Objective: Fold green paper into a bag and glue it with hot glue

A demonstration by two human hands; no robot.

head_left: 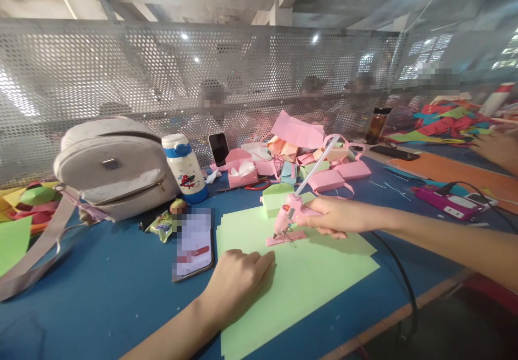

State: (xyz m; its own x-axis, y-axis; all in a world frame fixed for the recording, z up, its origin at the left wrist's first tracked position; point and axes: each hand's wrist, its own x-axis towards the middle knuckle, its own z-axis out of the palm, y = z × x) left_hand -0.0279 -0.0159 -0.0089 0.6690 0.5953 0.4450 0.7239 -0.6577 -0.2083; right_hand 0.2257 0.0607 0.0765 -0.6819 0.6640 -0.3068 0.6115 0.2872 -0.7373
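Green paper sheet (307, 279) lies flat on the blue counter (101, 295), with a pink glue gun (289, 214) touching a pink paper strip (285, 238).
Gluing looks to be the step in hand. The left hand (238, 276) rests on the smooth matte sheet's near part, fingers half-curled and gripping nothing. The right hand (340, 214) has its fingers wrapped round the glossy plastic gun, nozzle down on the thin flat strip. A next move would call for a steady sheet and an even drag of the small nozzle.
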